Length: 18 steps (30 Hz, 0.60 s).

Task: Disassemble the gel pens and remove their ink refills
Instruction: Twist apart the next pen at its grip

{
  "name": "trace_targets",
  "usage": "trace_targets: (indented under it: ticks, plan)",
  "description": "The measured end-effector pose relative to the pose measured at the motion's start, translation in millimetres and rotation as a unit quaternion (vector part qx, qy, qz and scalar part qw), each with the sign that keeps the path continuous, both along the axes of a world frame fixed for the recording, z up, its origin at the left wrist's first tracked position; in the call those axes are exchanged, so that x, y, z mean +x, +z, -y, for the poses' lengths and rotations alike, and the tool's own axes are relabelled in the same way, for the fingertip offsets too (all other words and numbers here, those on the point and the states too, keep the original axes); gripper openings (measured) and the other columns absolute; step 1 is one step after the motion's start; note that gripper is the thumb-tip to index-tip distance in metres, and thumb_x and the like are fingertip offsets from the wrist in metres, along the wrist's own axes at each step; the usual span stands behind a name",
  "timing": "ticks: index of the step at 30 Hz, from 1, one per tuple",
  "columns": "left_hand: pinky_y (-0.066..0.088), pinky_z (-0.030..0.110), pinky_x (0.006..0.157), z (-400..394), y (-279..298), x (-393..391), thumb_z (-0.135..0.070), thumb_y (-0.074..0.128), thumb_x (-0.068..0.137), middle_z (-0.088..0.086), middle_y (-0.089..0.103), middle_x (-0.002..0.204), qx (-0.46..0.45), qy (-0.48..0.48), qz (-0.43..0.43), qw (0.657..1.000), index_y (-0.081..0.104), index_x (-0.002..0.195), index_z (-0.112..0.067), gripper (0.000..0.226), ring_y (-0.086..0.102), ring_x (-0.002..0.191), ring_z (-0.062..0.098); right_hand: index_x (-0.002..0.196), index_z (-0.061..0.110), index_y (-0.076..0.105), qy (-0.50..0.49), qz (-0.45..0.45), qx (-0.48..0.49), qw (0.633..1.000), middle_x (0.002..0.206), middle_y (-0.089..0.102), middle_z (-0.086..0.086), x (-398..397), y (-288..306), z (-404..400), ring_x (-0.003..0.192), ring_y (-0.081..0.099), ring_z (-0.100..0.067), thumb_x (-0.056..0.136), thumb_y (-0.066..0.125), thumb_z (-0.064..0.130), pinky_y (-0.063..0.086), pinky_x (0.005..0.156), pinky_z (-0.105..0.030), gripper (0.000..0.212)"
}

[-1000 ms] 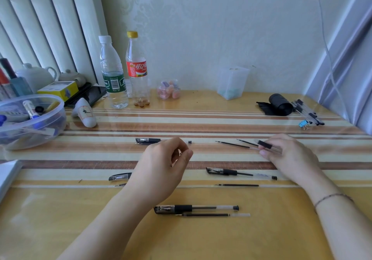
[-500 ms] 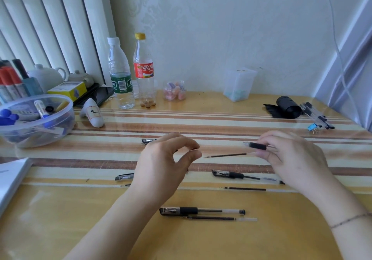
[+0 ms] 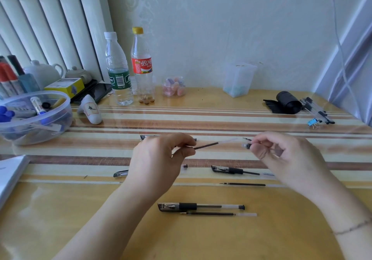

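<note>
My left hand (image 3: 159, 163) pinches the left end of a thin dark ink refill (image 3: 206, 145) that runs rightward above the table. My right hand (image 3: 281, 159) holds a clear pen barrel (image 3: 246, 145) by its black grip end, close to the refill's right end; my fingers hide most of the barrel. A capped gel pen (image 3: 201, 206) lies at the front with a loose refill (image 3: 217, 214) beside it. Another pen (image 3: 235, 170) and refill (image 3: 241, 184) lie under my right hand. Two more pens (image 3: 120, 173) (image 3: 146, 137) are partly hidden by my left hand.
At the left stands a clear plastic bowl (image 3: 66, 106) of markers, with white paper (image 3: 10, 171) nearer me. Two bottles (image 3: 118, 68) (image 3: 142, 64), a small jar (image 3: 174, 86) and a clear cup (image 3: 238, 80) line the wall. A black roll (image 3: 285, 102) and clipped pens (image 3: 318, 111) are at the far right.
My left hand has closed on the refill's end, where before it held nothing. My right hand has lifted the barrel off the table and brought it toward the left hand.
</note>
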State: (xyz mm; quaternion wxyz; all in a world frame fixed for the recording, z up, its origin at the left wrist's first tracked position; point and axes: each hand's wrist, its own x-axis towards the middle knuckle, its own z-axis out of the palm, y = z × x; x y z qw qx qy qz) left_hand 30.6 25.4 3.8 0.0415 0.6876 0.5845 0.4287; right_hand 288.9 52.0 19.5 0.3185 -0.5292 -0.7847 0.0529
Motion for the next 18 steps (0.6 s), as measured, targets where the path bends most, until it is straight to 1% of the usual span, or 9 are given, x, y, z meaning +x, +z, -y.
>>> trace_targets:
  ticks: [1,2,4,6,7,9,11,15,18]
  plan:
    - [0.048,0.024,0.059,-0.7,-0.1,-0.3,-0.024,0.075,0.08,-0.016,0.071,0.073,-0.002,0.003,0.009,1.0,0.073,0.086,-0.033,0.011,0.056,0.058,0.001,0.076,0.05,0.061,-0.002,-0.019,0.0,1.0,0.069,0.067,0.014,4.1,-1.5,-1.8,0.058,0.059,-0.01,0.077,0.043,0.071,0.052,0.053,-0.035,0.027]
    - [0.047,0.025,0.059,-1.2,-0.3,-0.4,-0.024,0.075,0.08,-0.017,0.071,0.073,-0.002,0.005,0.015,1.0,0.073,0.086,-0.032,0.01,0.055,0.058,0.001,0.075,0.051,0.061,-0.005,-0.037,0.005,0.999,0.063,0.067,0.007,6.9,-3.2,-3.4,0.057,0.06,-0.017,0.079,0.043,0.069,0.053,0.053,-0.04,0.025]
    - [0.044,0.024,0.058,-1.8,-1.1,-0.4,-0.023,0.075,0.08,-0.018,0.069,0.072,-0.002,0.004,0.025,1.0,0.073,0.085,-0.032,0.01,0.053,0.056,0.0,0.075,0.052,0.061,-0.003,-0.052,0.011,0.999,0.055,0.065,0.0,8.8,-4.3,-5.3,0.053,0.058,-0.023,0.08,0.044,0.066,0.052,0.052,-0.042,0.023]
    - [0.039,0.022,0.056,-1.5,-1.5,-0.3,-0.024,0.075,0.081,-0.021,0.067,0.07,-0.01,0.0,0.029,1.0,0.073,0.085,-0.033,0.011,0.051,0.055,-0.001,0.078,0.048,0.065,0.016,-0.058,0.012,0.998,0.053,0.062,0.004,6.0,-2.9,-3.4,0.045,0.05,-0.015,0.081,0.047,0.062,0.047,0.048,-0.034,0.022]
    - [0.036,0.02,0.054,-1.2,-1.4,0.0,-0.024,0.075,0.081,-0.023,0.065,0.068,-0.013,-0.002,0.027,1.0,0.073,0.084,-0.034,0.011,0.051,0.056,-0.002,0.08,0.046,0.066,0.026,-0.064,0.011,0.998,0.058,0.063,0.008,4.2,-2.0,-2.1,0.044,0.048,-0.013,0.082,0.049,0.06,0.043,0.046,-0.03,0.021]
    - [0.033,0.016,0.053,-0.5,-1.4,0.6,-0.024,0.074,0.081,-0.027,0.061,0.065,-0.017,-0.006,0.014,1.0,0.073,0.085,-0.034,0.011,0.05,0.056,-0.005,0.081,0.045,0.065,0.034,-0.07,0.007,0.997,0.069,0.064,0.021,1.3,-1.0,-0.7,0.05,0.049,-0.011,0.083,0.052,0.057,0.036,0.044,-0.023,0.018]
    - [0.033,0.015,0.052,-0.4,-1.4,0.9,-0.024,0.075,0.081,-0.029,0.06,0.066,-0.02,-0.006,0.003,1.0,0.073,0.085,-0.034,0.011,0.05,0.057,-0.008,0.081,0.042,0.067,0.037,-0.073,0.007,0.997,0.07,0.062,0.03,0.0,0.0,0.1,0.054,0.052,-0.006,0.083,0.053,0.054,0.033,0.045,-0.014,0.019]
    - [0.035,0.015,0.053,-0.4,-2.0,0.4,-0.027,0.075,0.08,-0.025,0.065,0.069,-0.019,-0.001,-0.009,1.0,0.072,0.085,-0.035,0.01,0.051,0.061,-0.007,0.082,0.037,0.07,0.038,-0.069,0.005,0.997,0.071,0.061,0.034,-0.1,0.6,0.5,0.057,0.054,-0.006,0.082,0.054,0.054,0.035,0.047,-0.014,0.024]
    - [0.035,0.015,0.053,-0.7,-2.0,0.2,-0.026,0.075,0.08,-0.025,0.064,0.069,-0.016,-0.002,-0.009,1.0,0.072,0.085,-0.035,0.01,0.051,0.061,-0.007,0.079,0.04,0.067,0.025,-0.07,0.006,0.997,0.066,0.058,0.037,0.4,1.9,0.5,0.056,0.053,-0.005,0.08,0.052,0.057,0.035,0.047,-0.014,0.022]
